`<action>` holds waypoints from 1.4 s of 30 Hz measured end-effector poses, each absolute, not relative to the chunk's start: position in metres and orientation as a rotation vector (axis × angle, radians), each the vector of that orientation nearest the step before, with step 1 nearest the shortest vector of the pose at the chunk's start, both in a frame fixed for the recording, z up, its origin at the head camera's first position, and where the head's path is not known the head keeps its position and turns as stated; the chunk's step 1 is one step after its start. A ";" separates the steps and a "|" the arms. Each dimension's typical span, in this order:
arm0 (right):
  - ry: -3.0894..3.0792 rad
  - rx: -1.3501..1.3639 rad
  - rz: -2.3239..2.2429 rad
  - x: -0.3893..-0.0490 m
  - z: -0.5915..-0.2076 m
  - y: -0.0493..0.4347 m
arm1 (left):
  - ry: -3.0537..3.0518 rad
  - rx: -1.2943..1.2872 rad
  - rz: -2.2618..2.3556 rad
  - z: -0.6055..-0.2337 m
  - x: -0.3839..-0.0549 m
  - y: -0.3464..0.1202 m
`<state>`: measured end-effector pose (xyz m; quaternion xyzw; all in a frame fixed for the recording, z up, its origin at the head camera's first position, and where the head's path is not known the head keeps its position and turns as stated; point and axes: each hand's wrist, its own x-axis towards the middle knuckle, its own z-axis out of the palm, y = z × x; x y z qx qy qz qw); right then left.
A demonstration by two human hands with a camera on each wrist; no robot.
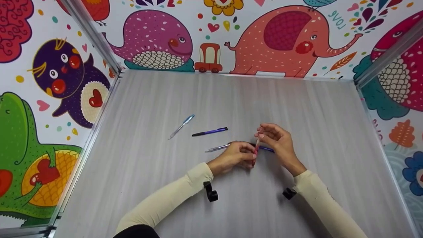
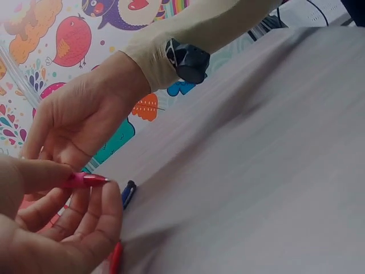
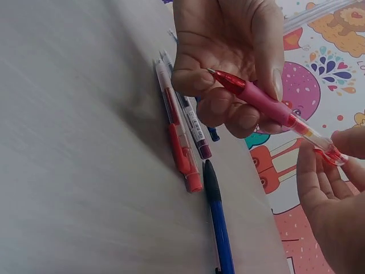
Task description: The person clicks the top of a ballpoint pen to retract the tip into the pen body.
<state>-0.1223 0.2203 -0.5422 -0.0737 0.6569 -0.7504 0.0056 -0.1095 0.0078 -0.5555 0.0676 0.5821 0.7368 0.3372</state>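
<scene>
A ballpoint pen (image 3: 268,105) with a pink grip, red tip and clear barrel is held between both hands. My left hand (image 1: 235,154) pinches it by the pink grip, its metal point sticking out past the fingers. The clear end is pinched by my right hand (image 1: 278,140), thumb against fingertips. Below the hands, a red-capped clear pen (image 3: 178,128) lies on the table beside a clear pen (image 3: 194,123) with a dark purple end. A blue pen (image 3: 219,228) with a black grip lies near them, partly behind my hands in the head view.
Farther left on the grey table (image 1: 148,185) lie a clear pen (image 1: 181,127) with a light-blue top and a blue-and-black pen (image 1: 210,131). Printed cartoon panels (image 1: 158,39) with metal frame edges enclose the back and sides. Black devices (image 1: 211,195) hang at both wrists.
</scene>
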 end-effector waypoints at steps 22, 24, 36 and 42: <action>2.145 -0.415 -2.096 -0.111 -0.549 0.208 | 1.381 0.091 2.016 -0.566 -0.087 -0.014; 2.145 -0.408 -2.094 -0.110 -0.549 0.207 | 1.381 0.096 2.019 -0.567 -0.086 -0.015; 2.202 -0.379 -2.119 -0.109 -0.548 0.202 | 1.442 0.078 2.065 -0.562 -0.083 -0.013; 2.187 -0.348 -2.184 -0.110 -0.545 0.202 | 1.486 0.122 2.070 -0.557 -0.088 -0.010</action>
